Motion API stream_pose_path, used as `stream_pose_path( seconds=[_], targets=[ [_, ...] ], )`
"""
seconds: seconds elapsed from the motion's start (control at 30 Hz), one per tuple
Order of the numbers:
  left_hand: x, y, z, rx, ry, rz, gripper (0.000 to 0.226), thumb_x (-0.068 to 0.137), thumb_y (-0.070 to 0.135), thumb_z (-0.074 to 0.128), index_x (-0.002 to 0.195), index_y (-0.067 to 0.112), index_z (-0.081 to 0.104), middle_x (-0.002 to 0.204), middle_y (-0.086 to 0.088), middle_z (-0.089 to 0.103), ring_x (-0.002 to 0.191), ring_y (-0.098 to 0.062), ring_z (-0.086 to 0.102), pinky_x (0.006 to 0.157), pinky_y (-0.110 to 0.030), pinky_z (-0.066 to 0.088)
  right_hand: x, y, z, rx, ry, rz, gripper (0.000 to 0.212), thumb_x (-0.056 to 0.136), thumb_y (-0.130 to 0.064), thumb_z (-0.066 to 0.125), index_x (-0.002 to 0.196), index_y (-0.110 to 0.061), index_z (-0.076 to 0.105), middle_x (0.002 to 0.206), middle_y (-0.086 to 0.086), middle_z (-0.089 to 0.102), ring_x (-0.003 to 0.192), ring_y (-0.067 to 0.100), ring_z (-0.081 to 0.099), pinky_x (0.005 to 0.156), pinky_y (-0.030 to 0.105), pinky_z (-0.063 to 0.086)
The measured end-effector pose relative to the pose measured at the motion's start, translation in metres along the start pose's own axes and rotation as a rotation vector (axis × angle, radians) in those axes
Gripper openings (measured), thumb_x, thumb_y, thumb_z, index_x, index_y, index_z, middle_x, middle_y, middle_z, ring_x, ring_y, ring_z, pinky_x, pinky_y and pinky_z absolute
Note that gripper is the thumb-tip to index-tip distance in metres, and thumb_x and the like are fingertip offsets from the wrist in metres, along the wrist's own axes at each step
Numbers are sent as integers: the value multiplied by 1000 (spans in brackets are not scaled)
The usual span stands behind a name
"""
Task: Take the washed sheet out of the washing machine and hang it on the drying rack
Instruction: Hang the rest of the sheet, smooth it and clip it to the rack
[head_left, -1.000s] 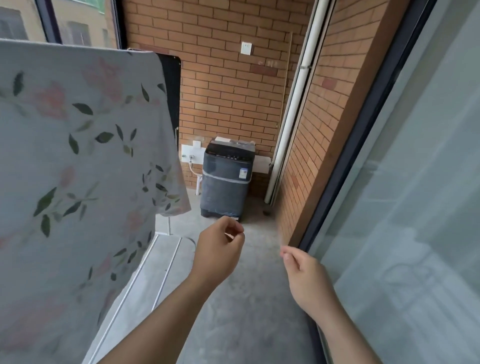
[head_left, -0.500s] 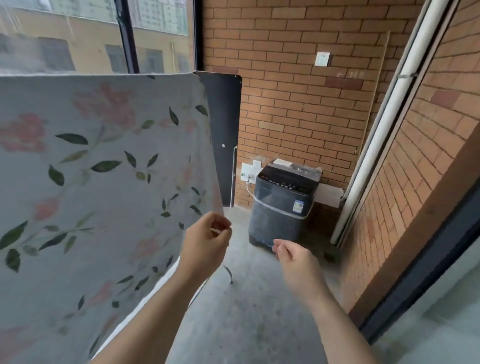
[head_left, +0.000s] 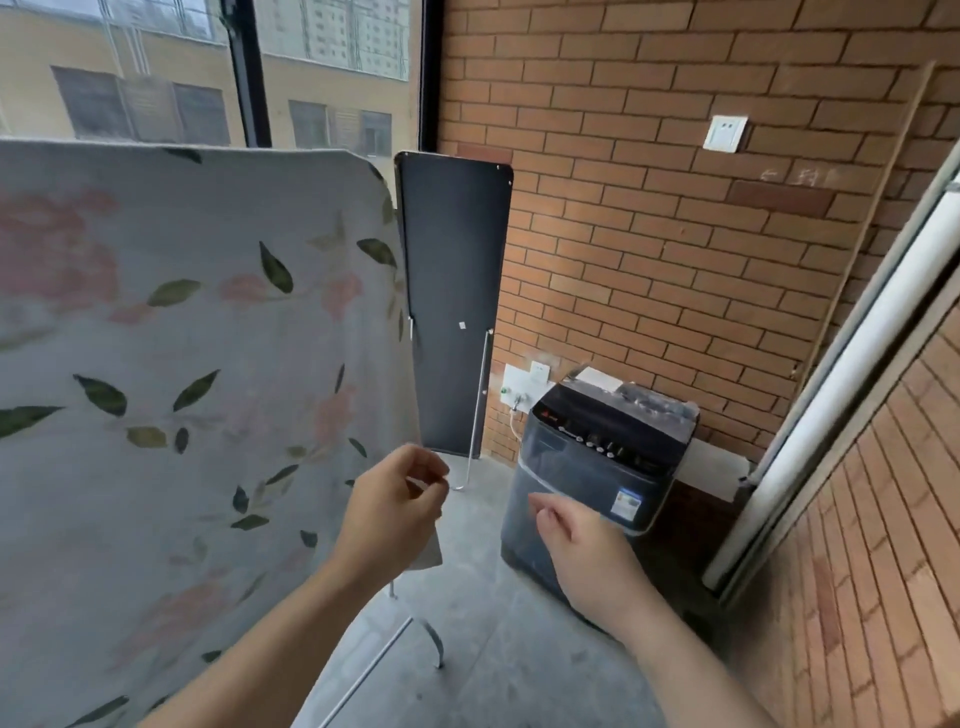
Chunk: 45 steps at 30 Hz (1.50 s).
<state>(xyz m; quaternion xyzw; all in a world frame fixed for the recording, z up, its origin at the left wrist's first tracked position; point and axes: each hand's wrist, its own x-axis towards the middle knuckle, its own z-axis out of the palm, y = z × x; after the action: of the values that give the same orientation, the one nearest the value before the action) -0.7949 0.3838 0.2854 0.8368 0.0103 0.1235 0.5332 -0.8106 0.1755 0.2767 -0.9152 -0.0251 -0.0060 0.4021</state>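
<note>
Now, the floral sheet (head_left: 182, 364) is draped over the drying rack (head_left: 384, 653), well apart from the washing machine (head_left: 597, 467). The left hand (head_left: 395, 504) is at the sheet's right edge, fingers curled towards the thumb, though I can't tell whether it really pinches the hem. The right hand (head_left: 587, 551) hangs loose, holding nothing. Best play, I'd say: take that edge in both hands and tug down evenly, smoothing wrinkles without dragging it off the rail.

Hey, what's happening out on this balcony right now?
A person is hanging laundry. The floral sheet is already draped over the drying rack, and the left hand pinches its side edge, apparently straightening it. The right hand hovers free, holding nothing. The washing machine stands by the brick wall behind.
</note>
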Motion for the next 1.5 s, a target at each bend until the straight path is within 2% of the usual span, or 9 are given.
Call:
stream_pose_path(
  seconds=[0.1, 0.27, 0.4, 0.6, 0.73, 1.0, 1.13, 1.37, 1.5],
  targets=[
    [49, 17, 41, 110, -135, 117, 21, 88, 12, 65, 81, 32, 62, 75, 12, 67, 61, -13, 66, 56, -35, 57, 56, 15, -34, -10, 11, -28, 36, 105, -37, 40, 136, -31, 56, 133, -18, 58, 122, 2, 51, 100, 19, 41],
    [127, 43, 91, 424, -289, 386, 19, 90, 18, 58, 89, 37, 58, 81, 23, 57, 69, -1, 58, 64, -15, 47, 152, 46, -75, -58, -22, -145, 34, 103, -41, 41, 135, -38, 54, 132, -20, 59, 116, -6, 51, 98, 16, 42],
    [193, 53, 136, 496, -163, 471, 13, 87, 16, 61, 91, 28, 60, 84, 18, 59, 69, -2, 57, 62, -15, 45, 244, 74, -108, -85, -98, -307, 35, 103, -40, 42, 135, -33, 56, 130, -19, 60, 108, -9, 49, 94, 12, 41],
    [243, 58, 184, 145, 218, 40, 16, 86, 12, 69, 84, 27, 64, 77, 13, 68, 67, -10, 67, 64, -30, 54, 344, 91, -148, -98, -234, -499, 32, 103, -36, 45, 129, -29, 62, 116, -20, 66, 105, -9, 57, 88, 4, 41],
    [261, 57, 197, 78, 399, -75, 15, 87, 8, 70, 83, 22, 66, 71, 5, 69, 65, -12, 68, 66, -35, 57, 408, 93, -152, -127, -350, -636, 31, 102, -37, 45, 127, -30, 63, 109, -26, 63, 107, -8, 57, 89, 5, 41],
    [321, 17, 164, 283, 614, -136, 19, 85, 11, 72, 80, 28, 65, 72, 11, 68, 67, -14, 67, 62, -24, 51, 512, 74, -90, -118, -535, -731, 31, 102, -36, 46, 127, -29, 63, 115, -22, 64, 101, -11, 53, 84, -1, 36],
    [364, -15, 148, 331, 646, -177, 13, 88, 20, 70, 84, 30, 65, 73, 17, 69, 69, -5, 68, 61, -20, 50, 567, 44, -32, -53, -600, -696, 28, 102, -34, 48, 122, -26, 65, 115, -12, 69, 105, 1, 61, 93, 22, 48],
    [442, -45, 128, 439, 623, -141, 19, 85, 7, 70, 85, 26, 68, 71, 17, 66, 70, -4, 63, 61, -9, 45, 649, 8, 62, -45, -738, -590, 29, 101, -29, 47, 122, -22, 66, 117, -6, 69, 106, 13, 62, 95, 32, 49],
    [479, -61, 127, 567, 521, -80, 29, 82, -4, 65, 91, 23, 68, 84, 15, 65, 77, -5, 61, 72, -24, 51, 688, -5, 118, -47, -872, -493, 29, 96, -20, 46, 114, -21, 69, 94, -2, 70, 78, 15, 64, 68, 29, 54]
  ],
)
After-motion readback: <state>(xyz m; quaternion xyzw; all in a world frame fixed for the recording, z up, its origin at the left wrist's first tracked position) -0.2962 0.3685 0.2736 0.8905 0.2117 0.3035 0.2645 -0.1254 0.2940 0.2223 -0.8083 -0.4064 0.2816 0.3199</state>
